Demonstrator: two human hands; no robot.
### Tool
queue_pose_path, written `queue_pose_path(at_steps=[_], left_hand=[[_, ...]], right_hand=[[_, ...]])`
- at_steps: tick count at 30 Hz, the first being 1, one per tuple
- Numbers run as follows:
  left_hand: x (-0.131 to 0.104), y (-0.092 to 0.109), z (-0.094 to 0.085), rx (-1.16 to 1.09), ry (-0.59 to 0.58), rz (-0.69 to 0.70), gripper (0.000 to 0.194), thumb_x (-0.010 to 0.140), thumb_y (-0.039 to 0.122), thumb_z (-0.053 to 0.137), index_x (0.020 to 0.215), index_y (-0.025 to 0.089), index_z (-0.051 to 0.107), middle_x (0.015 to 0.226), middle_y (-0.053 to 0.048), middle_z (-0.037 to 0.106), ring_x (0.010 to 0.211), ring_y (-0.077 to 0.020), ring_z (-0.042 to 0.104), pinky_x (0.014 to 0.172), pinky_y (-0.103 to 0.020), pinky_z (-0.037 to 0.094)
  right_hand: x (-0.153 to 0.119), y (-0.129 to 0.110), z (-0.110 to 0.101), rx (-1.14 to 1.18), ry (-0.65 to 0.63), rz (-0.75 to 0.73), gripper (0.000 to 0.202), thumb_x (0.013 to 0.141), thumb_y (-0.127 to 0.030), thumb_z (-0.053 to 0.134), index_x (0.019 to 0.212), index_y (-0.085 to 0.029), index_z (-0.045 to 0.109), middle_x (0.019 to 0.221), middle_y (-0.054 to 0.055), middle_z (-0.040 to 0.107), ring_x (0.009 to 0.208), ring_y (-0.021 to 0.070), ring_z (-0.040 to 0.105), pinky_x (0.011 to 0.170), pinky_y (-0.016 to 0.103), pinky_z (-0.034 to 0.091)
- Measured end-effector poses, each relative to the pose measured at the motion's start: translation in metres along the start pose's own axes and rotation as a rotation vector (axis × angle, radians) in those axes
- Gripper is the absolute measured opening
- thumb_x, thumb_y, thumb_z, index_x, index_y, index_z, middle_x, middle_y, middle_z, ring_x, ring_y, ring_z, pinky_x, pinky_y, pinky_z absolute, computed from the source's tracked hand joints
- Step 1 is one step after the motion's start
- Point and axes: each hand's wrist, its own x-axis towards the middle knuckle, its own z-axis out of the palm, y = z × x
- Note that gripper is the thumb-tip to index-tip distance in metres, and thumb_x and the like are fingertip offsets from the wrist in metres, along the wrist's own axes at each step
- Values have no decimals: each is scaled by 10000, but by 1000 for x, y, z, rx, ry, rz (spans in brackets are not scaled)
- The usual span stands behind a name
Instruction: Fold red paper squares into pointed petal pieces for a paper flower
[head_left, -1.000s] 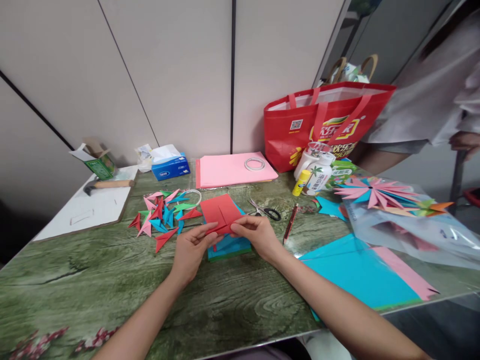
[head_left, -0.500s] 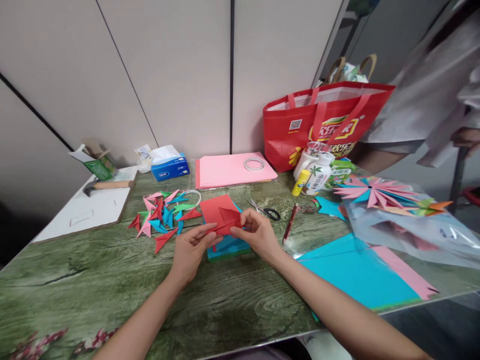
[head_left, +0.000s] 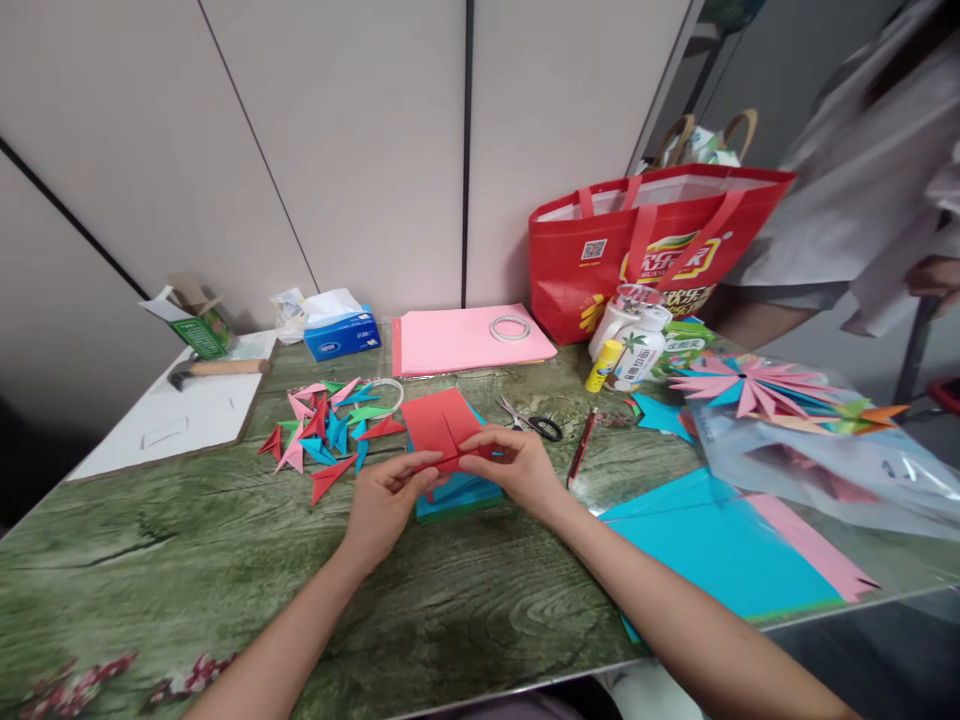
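Note:
A piece of red paper (head_left: 450, 462) is pinched between my two hands, with a fold along it. My left hand (head_left: 390, 490) grips its left end between thumb and fingers. At the right end, my right hand (head_left: 517, 463) holds it the same way, fingers lying along the upper edge. Beneath and behind it lies a stack of red and blue paper sheets (head_left: 427, 412). Left of the stack is a pile of folded paper pieces (head_left: 319, 425) in pink, red, blue and green. Scissors (head_left: 531, 420) lie to the right, and a dark red pen (head_left: 583, 447) beyond them.
Pink sheets (head_left: 450, 340) with a tape roll (head_left: 509, 328) lie at the back, beside a blue tissue box (head_left: 342, 335). A hammer (head_left: 217, 370) rests on a white board at left. At right stand a red bag (head_left: 570, 260) and glue stick (head_left: 604, 366); a person stands beyond.
My right fingers have moved left over the red paper's upper edge. The raised flap at its right side now lies flatter. The view has shifted slightly.

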Motion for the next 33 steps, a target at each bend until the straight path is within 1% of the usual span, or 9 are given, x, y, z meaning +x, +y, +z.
queue_pose_path(at_steps=[2,4,7,10,14,18,22,28,33], left_hand=[[-1,1,1,0,5,-16,208,620,278,704,791,161,693,746,-42,724,695,-230,683,677,-331,548],[-1,1,1,0,11,-30,217,612,282,709,787,155,693,742,-44,724,686,-229,683,669,-328,548],[-1,1,1,5,6,-40,220,611,280,710,787,150,690,728,-49,725,675,-226,683,652,-319,547],[-1,1,0,-5,-15,-38,220,623,273,703,805,150,684,762,-56,727,685,-226,684,651,-311,546],[-1,2,1,-12,-16,-33,252,626,265,702,845,145,671,801,-75,727,719,-239,682,649,-314,544],[0,0,0,-31,10,-58,255,612,267,713,827,137,669,765,-71,731,699,-240,683,652,-336,551],[0,-3,-1,-108,16,-82,255,606,264,722,825,141,674,746,-55,734,688,-239,686,689,-364,551],[-1,-1,2,-209,33,-112,267,578,241,746,815,136,682,711,-51,736,669,-232,689,709,-373,554],[-2,0,3,-239,35,-115,239,580,210,747,798,135,683,685,-43,734,642,-215,689,688,-340,561]], right_hand=[[0,1,0,2,8,10,140,642,-287,691,732,-181,682,729,34,651,675,153,566,590,251,428],[0,2,0,2,5,28,159,641,-287,691,764,-185,686,756,34,666,686,157,578,602,255,438],[-1,0,0,-16,-74,20,169,686,-278,651,827,-193,690,769,30,675,681,153,588,613,258,448],[0,-2,-1,-62,-125,-32,148,720,-265,620,816,-188,702,705,28,660,650,146,580,608,259,441],[0,-1,-2,-66,-85,-51,150,725,-268,615,821,-193,704,653,25,644,641,150,576,615,269,452],[0,1,-1,-50,-60,-39,153,715,-273,625,818,-193,705,694,34,654,652,151,574,608,267,457],[0,0,0,-85,-40,-47,131,700,-254,641,800,-205,710,665,27,665,689,167,567,672,297,446],[-1,1,0,-36,-42,-16,142,694,-234,648,820,-207,709,695,29,670,698,169,565,657,290,448],[-1,2,0,6,-57,1,149,701,-224,642,835,-204,704,708,27,659,674,154,568,626,271,452]])
